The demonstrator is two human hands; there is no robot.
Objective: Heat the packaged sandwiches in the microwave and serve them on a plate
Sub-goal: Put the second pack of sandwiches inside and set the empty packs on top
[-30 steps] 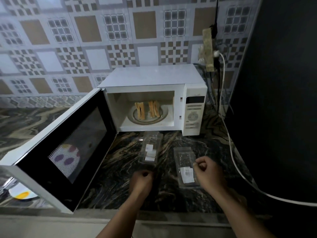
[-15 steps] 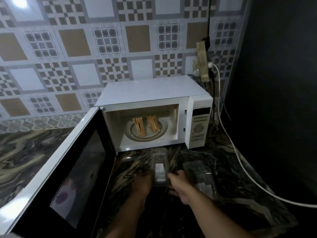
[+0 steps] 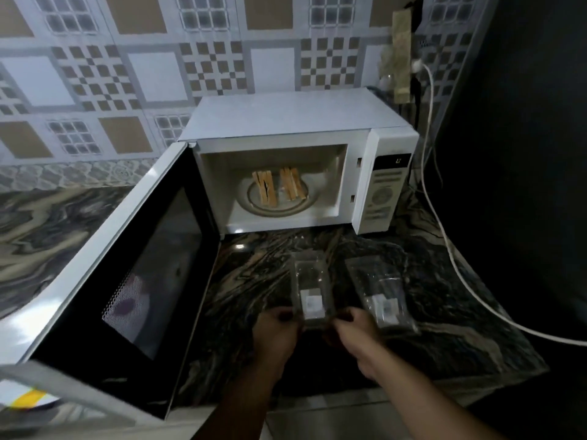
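Note:
A white microwave [image 3: 295,119] stands on the dark marble counter with its door [image 3: 152,281] swung wide open to the left. Inside, two sandwich halves [image 3: 279,190] stand on edge on the glass turntable [image 3: 276,209]. In front of it, my left hand [image 3: 276,331] and my right hand [image 3: 355,328] together hold the near end of an empty clear plastic sandwich package [image 3: 313,287] with a white label. A second empty clear package [image 3: 381,293] lies on the counter just right of it.
A white plate with a yellow patch [image 3: 25,400] shows at the bottom left below the door. A white power cable [image 3: 457,265] runs across the counter's right side from a wall socket strip [image 3: 401,55]. A dark wall closes the right.
Both hands have closed in on the left package and now grip its near end. The view has tilted and moved closer to the microwave.

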